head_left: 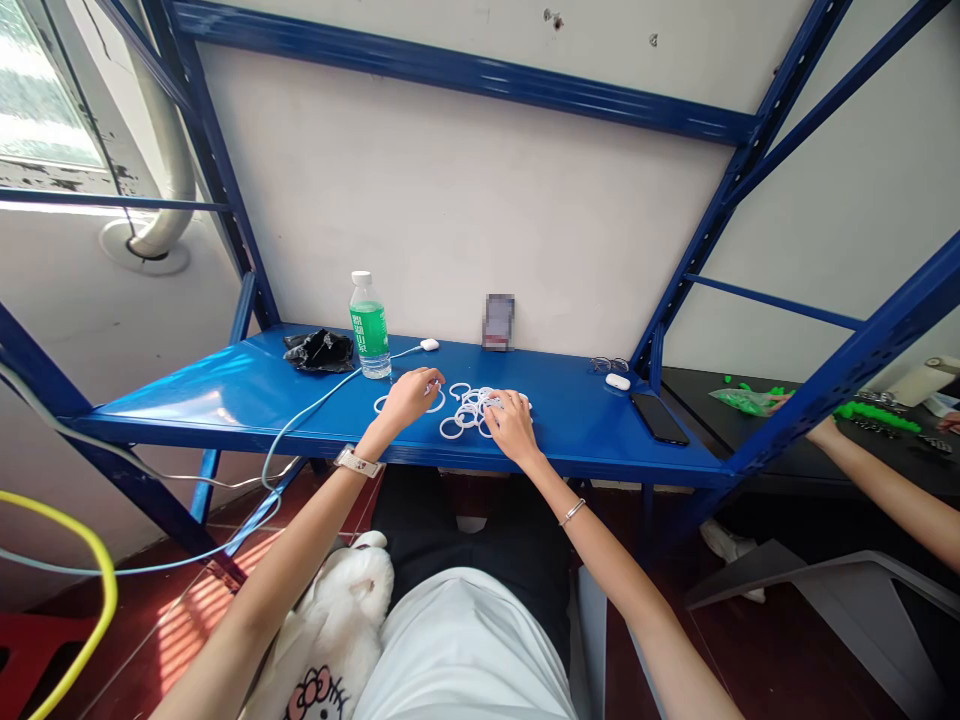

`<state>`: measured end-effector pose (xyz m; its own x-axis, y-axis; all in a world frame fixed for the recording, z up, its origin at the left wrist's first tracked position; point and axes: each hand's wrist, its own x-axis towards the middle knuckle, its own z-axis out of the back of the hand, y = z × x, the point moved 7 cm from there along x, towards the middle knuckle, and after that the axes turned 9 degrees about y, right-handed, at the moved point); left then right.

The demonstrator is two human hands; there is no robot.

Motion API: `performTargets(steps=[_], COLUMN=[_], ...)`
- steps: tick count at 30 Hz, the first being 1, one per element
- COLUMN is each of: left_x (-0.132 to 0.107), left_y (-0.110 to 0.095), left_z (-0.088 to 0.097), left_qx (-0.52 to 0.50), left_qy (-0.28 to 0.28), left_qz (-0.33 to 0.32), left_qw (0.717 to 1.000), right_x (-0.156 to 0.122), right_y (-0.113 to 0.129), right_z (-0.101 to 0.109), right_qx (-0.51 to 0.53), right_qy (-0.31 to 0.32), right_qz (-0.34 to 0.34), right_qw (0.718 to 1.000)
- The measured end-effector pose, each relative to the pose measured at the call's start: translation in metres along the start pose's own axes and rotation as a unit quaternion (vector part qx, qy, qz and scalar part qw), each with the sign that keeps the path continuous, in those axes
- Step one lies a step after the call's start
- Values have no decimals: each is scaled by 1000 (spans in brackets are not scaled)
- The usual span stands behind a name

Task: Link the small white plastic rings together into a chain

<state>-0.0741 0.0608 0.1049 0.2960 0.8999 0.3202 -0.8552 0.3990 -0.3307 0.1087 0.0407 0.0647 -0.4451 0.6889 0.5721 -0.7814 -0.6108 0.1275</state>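
Note:
Several white plastic rings (466, 412) lie in a loose pile on the blue metal shelf (247, 390) in front of me. My left hand (411, 394) rests at the pile's left side, its fingers curled on a white ring (433, 400). My right hand (511, 420) lies palm down on the right part of the pile, fingers bent onto the rings. Whether either hand has lifted a ring off the shelf cannot be made out.
A green-labelled water bottle (370, 326) and a black bag (319, 350) stand at the back left. A white cable (300, 420) runs off the front edge. Glasses (609, 364), a white earbud case (617, 381) and a dark phone (658, 417) lie to the right. Another person's arm (885, 485) reaches over the neighbouring black table.

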Motion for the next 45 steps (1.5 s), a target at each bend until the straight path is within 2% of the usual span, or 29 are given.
performTargets(steps=[12,17,22,26,39,45], left_x=[0,1,-5,-7,-9,-8], left_y=[-15,-26,-48,-57,-54,-52], left_z=[-11,-21,-25,-26,-28,-37], left_qx=[-52,-104,-146,-160,-151,-115], left_qy=[23,49,80,87,69,77], left_qz=[-40,-90,-160,-173,-158,-162], left_qw=[998,989,973,968,973,977], right_x=[0,-1,-2,-2,-2,-2], right_y=[6,11,12,13,6,5], right_z=[6,7,5,3,6,5], right_qx=[18,40,59,69,93,77], right_qy=[-9,-6,1,12,-5,-9], right_qz=[25,61,81,91,60,59], right_qw=[999,997,995,993,994,995])
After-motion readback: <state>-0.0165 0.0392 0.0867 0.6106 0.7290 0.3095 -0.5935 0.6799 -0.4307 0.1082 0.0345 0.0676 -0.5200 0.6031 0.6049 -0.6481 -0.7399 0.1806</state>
